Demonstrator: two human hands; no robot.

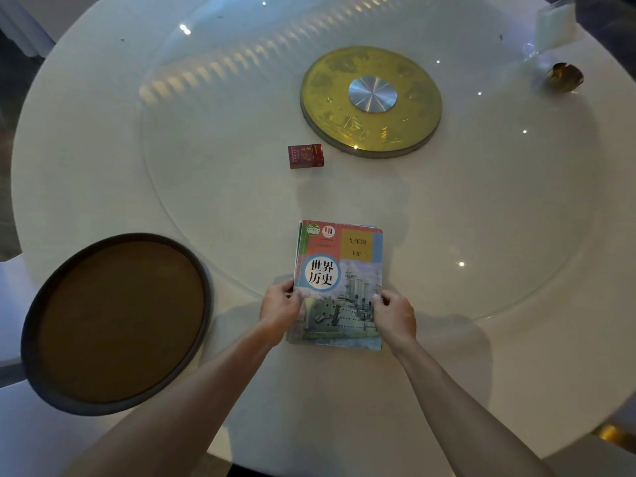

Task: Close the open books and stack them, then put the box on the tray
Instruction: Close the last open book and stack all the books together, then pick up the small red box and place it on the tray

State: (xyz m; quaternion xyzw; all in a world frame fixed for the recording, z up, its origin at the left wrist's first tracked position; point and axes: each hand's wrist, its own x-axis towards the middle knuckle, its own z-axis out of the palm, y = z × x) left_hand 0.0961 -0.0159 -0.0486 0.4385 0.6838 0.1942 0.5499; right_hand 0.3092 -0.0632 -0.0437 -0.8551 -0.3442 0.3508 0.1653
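Note:
A stack of closed books (339,270) lies on the white round table, the top one a colourful textbook with a warship on its cover. My left hand (280,309) grips the stack's left edge and my right hand (394,315) grips its right edge, both near the lower half. A small dark red box (306,155) lies flat on the glass beyond the books, touching nothing. To the left, partly over the table's rim, sits a round brown tray (31,339) with a dark rim, holding nothing.
A glass turntable (206,208) covers the table's middle, with a gold disc (371,101) at its hub. At the far right stand a clear card holder (555,24) and a small brown object (564,77). The table's near edge runs just below my forearms.

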